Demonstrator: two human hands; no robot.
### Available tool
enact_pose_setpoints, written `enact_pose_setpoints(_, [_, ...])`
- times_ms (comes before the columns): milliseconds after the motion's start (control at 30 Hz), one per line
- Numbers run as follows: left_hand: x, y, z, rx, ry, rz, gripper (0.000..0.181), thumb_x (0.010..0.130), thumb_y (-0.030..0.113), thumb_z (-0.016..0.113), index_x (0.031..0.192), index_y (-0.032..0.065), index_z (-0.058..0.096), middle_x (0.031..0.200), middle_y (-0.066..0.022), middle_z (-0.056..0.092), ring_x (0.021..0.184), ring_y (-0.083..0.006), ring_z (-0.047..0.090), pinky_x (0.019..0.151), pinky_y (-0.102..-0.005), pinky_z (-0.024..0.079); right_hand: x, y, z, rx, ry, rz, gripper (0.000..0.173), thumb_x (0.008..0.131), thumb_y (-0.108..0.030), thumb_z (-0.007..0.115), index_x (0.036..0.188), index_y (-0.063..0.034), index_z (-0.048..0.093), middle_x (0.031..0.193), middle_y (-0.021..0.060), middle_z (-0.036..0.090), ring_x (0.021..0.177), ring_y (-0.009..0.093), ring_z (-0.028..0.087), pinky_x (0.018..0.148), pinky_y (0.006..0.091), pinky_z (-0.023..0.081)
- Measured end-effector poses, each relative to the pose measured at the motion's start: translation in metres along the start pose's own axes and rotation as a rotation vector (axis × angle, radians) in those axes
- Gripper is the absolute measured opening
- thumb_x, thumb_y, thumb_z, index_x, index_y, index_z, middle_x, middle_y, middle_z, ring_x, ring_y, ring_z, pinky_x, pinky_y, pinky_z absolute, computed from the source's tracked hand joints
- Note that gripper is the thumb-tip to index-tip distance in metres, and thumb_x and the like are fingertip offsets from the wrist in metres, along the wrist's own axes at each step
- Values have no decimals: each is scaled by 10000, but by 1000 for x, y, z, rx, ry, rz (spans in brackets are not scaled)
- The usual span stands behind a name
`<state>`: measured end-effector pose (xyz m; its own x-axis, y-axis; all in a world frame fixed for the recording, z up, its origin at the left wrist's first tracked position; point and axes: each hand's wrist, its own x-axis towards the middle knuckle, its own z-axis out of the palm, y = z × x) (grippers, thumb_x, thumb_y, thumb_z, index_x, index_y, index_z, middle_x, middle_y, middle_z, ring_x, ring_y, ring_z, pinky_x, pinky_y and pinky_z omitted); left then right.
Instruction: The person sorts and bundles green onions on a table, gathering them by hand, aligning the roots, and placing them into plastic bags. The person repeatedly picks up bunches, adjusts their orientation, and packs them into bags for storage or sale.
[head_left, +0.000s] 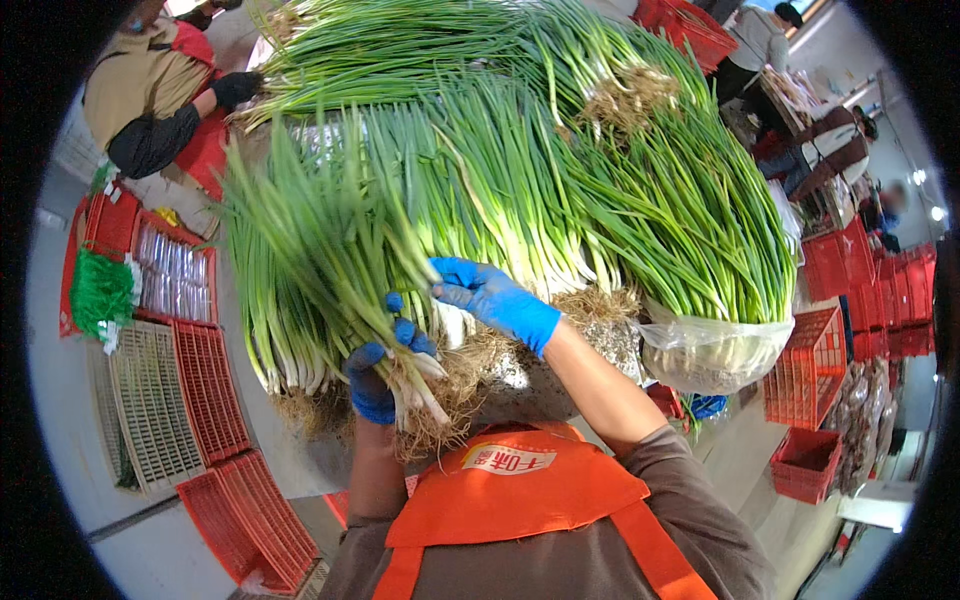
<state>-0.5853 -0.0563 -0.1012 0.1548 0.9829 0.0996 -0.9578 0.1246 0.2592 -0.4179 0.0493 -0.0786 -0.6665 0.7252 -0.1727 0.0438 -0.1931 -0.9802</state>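
My left hand (370, 384), in a blue glove, is wrapped around a bunch of green onions (337, 285). The bunch tilts, with roots (431, 420) towards me and blurred leaf tips pointing away. My right hand (499, 304), also blue-gloved, is just right of the bunch, thumb and forefinger pinched at the pale lower end of one green onion stalk (416, 259). Beyond both hands, loose green onions (502, 202) lie in a row, roots facing me. Some white stalk ends are partly hidden by my hands.
A bundle with its root end in a clear plastic bag (712, 349) is at the right. More green onions (405, 67) are piled behind. Across at the left, a co-worker's black-gloved hand (236, 88) touches the pile. Red crates (210, 390) flank the left side, others (806, 367) the right.
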Motion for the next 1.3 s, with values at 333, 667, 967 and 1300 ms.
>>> enact_pose_setpoints(333, [11, 24, 30, 197, 50, 99, 650, 655, 183, 632, 1250, 58, 399, 781, -62, 527, 752, -213, 506, 707, -342, 432, -48, 91, -179, -1188, 709, 399, 250, 760, -167, 646, 972, -39, 616, 921, 234, 620, 852, 397, 586, 761, 414, 479])
enact_pose_setpoints(667, [19, -5, -17, 181, 376, 41, 630, 726, 109, 574, 1307, 4, 354, 1277, -141, 477, 997, -241, 571, 886, -401, 469, -81, 51, -195, 92, 620, 248, 308, 767, -40, 682, 1066, 1, 625, 997, 80, 659, 880, 160, 610, 833, 283, 471])
enact_pose_setpoints(967, [16, -6, -15, 205, 375, 80, 600, 726, 121, 594, 1274, -23, 397, 1217, -142, 523, 988, -247, 582, 898, -397, 471, -89, 53, -193, 90, 613, 284, 266, 797, -37, 642, 1062, -18, 639, 1012, 68, 656, 902, 144, 594, 794, 271, 469])
enact_pose_setpoints(1300, [11, -3, 3, 142, 327, 24, 613, 718, 119, 590, 1282, -24, 394, 1037, -145, 598, 962, -252, 588, 908, -390, 459, -98, 55, -186, 344, 508, 61, 352, 786, -42, 644, 1132, -6, 593, 1065, 81, 638, 972, 154, 588, 871, 273, 460])
